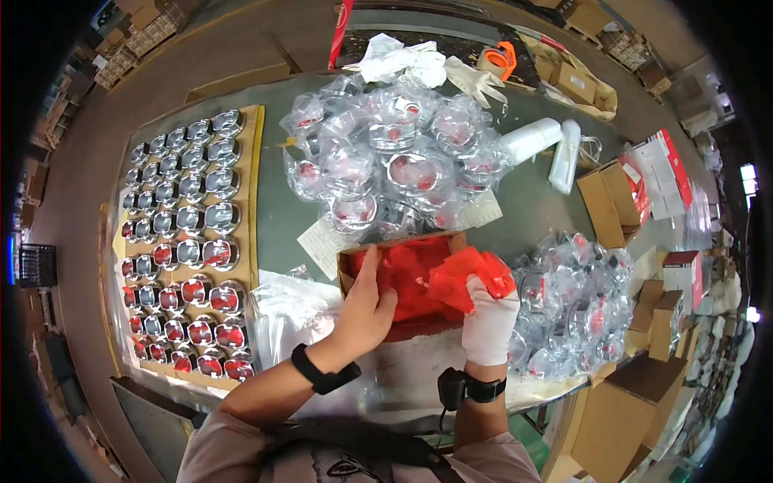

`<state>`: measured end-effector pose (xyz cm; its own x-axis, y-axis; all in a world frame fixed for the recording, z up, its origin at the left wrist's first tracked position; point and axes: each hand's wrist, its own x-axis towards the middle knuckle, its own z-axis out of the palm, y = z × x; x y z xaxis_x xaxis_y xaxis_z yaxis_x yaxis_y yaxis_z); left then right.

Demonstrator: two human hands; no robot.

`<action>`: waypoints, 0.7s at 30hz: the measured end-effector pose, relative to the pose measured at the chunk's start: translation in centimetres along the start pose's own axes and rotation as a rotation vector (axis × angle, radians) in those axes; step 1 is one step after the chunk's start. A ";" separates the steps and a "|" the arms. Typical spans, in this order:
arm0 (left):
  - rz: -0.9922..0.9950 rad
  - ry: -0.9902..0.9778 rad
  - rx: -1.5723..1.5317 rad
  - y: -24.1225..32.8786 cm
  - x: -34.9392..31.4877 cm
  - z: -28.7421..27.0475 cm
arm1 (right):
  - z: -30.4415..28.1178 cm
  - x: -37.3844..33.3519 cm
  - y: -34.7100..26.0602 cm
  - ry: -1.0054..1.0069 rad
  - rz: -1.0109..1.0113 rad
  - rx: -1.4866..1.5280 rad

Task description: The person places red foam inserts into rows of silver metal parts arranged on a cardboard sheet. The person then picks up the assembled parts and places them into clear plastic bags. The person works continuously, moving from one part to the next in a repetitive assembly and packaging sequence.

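My bare left hand (pixel 364 315) is at the left front part of an open cardboard box (pixel 345 270). Its fingers stretch over the red contents, with the thumb apart. Red plastic packets (pixel 403 278) fill the box. My right hand (pixel 489 322), in a white glove, is closed on a bunch of red packets (pixel 471 278) above the box's right side. The fingertips are partly hidden behind the bunch. Beyond the box lies a heap of metal pistons in clear bags (pixel 394 133), some showing red inside. A second heap of bagged pistons (pixel 576 310) lies right of my gloved hand.
At left, rows of shiny pistons (pixel 192 217) stand on a cardboard sheet; the nearer ones hold red packets. Clear plastic bags (pixel 294 314) lie beside my left hand. Bag rolls (pixel 531 141), white gloves (pixel 394 60) and an orange tape dispenser (pixel 498 60) are farther back. Open cartons (pixel 616 419) stand at right.
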<state>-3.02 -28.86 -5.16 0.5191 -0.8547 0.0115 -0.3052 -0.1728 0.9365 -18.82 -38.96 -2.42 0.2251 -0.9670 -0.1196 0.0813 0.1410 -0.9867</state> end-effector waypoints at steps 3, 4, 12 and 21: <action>-0.151 -0.155 -0.660 5.3 0.1 -1.2 | 1.5 -0.8 -1.7 -0.061 0.270 0.402; -0.286 -0.104 -0.873 6.0 0.2 -0.6 | 2.6 -1.2 -2.2 -0.068 0.405 0.581; -0.572 -0.044 -1.229 3.0 1.3 1.1 | 6.1 -2.9 -0.1 -0.169 0.387 0.468; -0.463 -0.240 -1.288 3.0 1.5 -0.9 | 7.5 -4.2 -0.7 -0.217 0.309 0.246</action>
<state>-2.49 -30.19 -1.98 0.1813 -0.9291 -0.3223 0.8663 -0.0042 0.4996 -12.54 -33.37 -0.39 0.4712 -0.8085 -0.3525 0.2011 0.4876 -0.8496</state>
